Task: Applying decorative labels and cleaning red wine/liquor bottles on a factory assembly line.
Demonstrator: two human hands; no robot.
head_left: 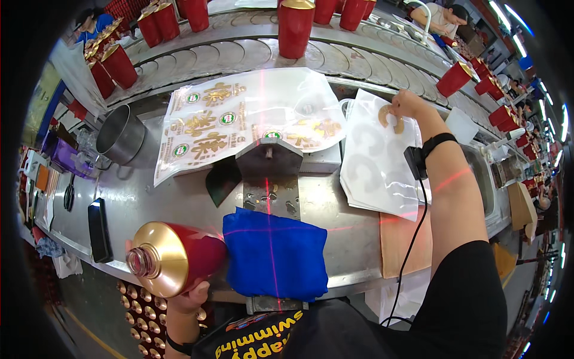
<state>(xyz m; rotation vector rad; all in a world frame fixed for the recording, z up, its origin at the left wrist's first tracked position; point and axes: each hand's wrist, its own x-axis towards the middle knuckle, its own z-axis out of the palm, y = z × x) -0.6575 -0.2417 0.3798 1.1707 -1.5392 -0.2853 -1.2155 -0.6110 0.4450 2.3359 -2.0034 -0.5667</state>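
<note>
My left hand (194,297) is closed round a red bottle (206,257) with a gold shoulder and a clear neck. The bottle lies tilted, its neck toward the left, beside a folded blue cloth (276,254). At the right, the fingers of my right hand (412,105) pinch at a gold curved decal (391,119) on the upper part of a stack of white decal sheets (373,161). Whether the decal has lifted off the sheet I cannot tell. A larger sheet with gold and green decals (224,125) lies in front of me, behind a metal bracket (269,157).
Several red bottles stand on a conveyor (239,55) along the back. To the left are a metal pot (121,134) and a black phone-like slab (100,230). A black cable (411,251) hangs from my right wrist. Red laser lines cross the cloth. Other people work beyond the conveyor.
</note>
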